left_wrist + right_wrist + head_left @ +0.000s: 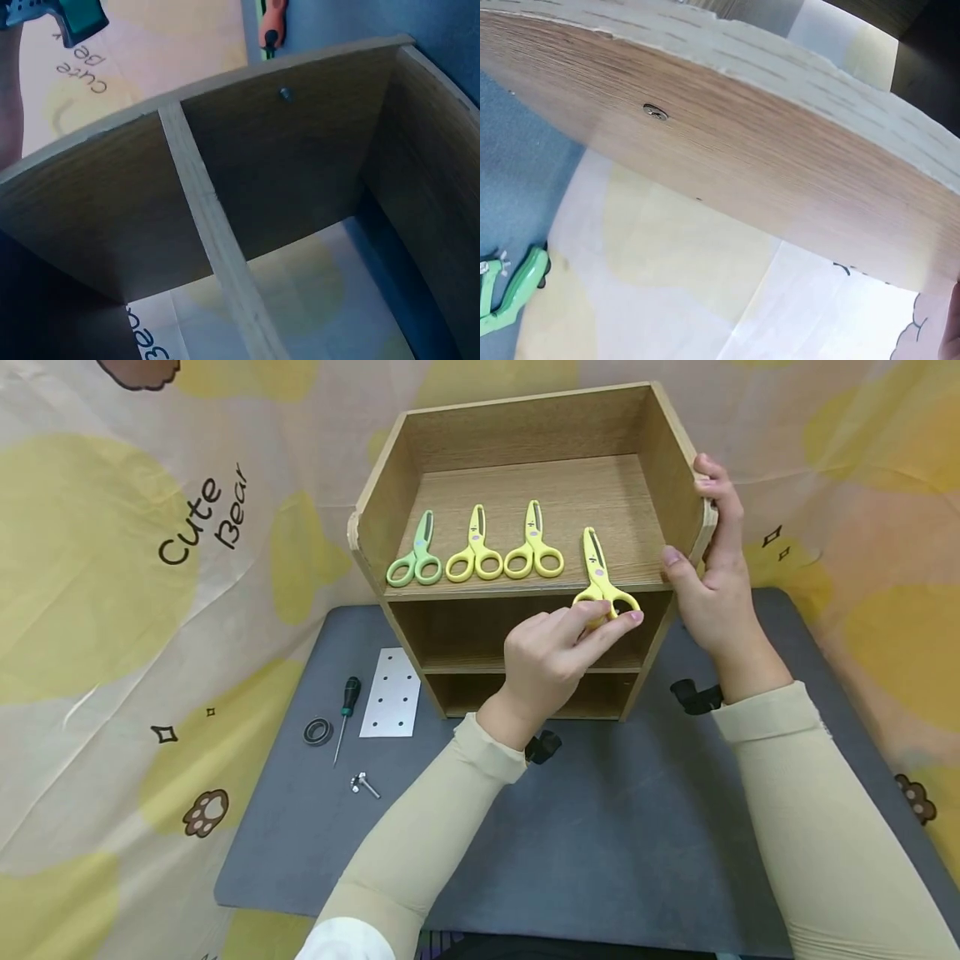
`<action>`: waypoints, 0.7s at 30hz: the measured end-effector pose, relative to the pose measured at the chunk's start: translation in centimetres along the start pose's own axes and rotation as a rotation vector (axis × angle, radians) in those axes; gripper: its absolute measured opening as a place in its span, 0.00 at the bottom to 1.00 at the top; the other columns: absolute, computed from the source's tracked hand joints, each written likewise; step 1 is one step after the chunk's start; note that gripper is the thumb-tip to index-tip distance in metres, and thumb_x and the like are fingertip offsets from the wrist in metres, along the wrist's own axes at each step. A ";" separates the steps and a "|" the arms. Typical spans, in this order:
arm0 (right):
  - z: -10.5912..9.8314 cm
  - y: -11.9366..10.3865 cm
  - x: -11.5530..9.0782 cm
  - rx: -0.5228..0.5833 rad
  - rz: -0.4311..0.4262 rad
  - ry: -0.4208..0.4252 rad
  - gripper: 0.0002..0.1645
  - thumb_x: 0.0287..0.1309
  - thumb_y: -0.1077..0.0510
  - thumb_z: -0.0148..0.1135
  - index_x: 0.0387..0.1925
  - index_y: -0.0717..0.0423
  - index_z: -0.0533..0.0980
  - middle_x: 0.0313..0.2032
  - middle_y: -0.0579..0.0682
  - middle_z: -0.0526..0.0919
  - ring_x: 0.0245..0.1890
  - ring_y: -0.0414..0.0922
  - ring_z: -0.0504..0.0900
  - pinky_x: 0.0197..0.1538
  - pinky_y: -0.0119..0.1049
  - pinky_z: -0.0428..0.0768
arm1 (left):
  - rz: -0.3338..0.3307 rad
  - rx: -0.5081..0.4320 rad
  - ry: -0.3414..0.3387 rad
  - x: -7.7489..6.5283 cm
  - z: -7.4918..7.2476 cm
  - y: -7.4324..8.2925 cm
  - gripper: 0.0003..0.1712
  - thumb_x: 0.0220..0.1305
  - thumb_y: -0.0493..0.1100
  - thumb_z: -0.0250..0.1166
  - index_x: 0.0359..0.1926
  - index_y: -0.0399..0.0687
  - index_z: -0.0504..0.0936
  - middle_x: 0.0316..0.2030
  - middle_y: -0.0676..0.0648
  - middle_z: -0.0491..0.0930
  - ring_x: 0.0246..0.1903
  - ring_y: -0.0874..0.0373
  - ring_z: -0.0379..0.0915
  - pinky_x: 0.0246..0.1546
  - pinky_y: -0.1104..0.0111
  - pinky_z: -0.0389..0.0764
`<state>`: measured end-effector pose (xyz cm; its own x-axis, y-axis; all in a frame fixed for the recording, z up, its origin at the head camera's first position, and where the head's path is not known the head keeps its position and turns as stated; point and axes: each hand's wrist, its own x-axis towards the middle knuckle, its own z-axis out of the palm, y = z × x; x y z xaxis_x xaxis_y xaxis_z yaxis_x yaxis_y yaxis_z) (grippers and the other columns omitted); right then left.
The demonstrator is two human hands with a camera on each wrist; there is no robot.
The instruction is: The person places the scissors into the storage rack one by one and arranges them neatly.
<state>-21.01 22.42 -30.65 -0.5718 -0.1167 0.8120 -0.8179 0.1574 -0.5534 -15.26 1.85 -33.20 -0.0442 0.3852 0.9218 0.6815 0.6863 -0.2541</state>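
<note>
A wooden shelf unit point(525, 468) stands on the grey table. On its upper board lie green scissors point(415, 553) and two pairs of yellow scissors, one point(474, 547) left of the other point(533, 543). My left hand point(543, 652) pinches a third yellow pair point(597, 572) by its handles, at the board's front edge, blades pointing away from me. With my right hand point(716, 560) I grip the unit's right side panel point(675, 452), thumb on the inner side. In the right wrist view, a screw head point(655, 112) sits in that panel's outer face.
On the table's left are a white perforated plate point(391, 693), a screwdriver point(347, 710), a black ring like a tape roll point(318, 732) and some screws point(364, 784). Green-handled point(514, 292) and orange-handled point(271, 26) tools appear in the wrist views. Patterned cloth surrounds the table.
</note>
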 end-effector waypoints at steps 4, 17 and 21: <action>0.3 -0.1 0.0 0.033 0.008 0.012 0.35 0.62 0.61 0.54 0.64 0.70 0.51 0.77 0.51 0.57 0.80 0.48 0.52 0.77 0.41 0.54 | -0.080 0.071 -0.090 0.2 0.2 0.0 0.19 0.76 0.33 0.62 0.50 0.61 0.92 0.44 0.53 0.84 0.16 0.64 0.64 0.17 0.75 0.61; 0.6 -0.7 0.1 0.037 0.050 0.037 0.35 0.60 0.62 0.55 0.63 0.71 0.52 0.77 0.52 0.57 0.79 0.47 0.53 0.77 0.40 0.53 | -0.250 0.309 -0.408 1.7 0.2 1.3 0.21 0.77 0.49 0.59 0.67 0.67 0.82 0.62 0.56 0.80 0.17 0.64 0.73 0.16 0.75 0.67; 0.6 -0.7 0.1 0.027 0.048 0.035 0.35 0.61 0.62 0.54 0.63 0.71 0.52 0.77 0.52 0.57 0.79 0.47 0.53 0.76 0.40 0.53 | -0.281 0.344 -0.529 2.1 0.1 1.9 0.27 0.76 0.56 0.61 0.73 0.68 0.76 0.68 0.54 0.75 0.18 0.63 0.73 0.15 0.74 0.67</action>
<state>-20.47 21.75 -30.29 -0.6083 -0.0748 0.7902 -0.7913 0.1358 -0.5962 -14.16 4.03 -31.73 -0.5953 0.3534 0.7216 0.3256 0.9271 -0.1855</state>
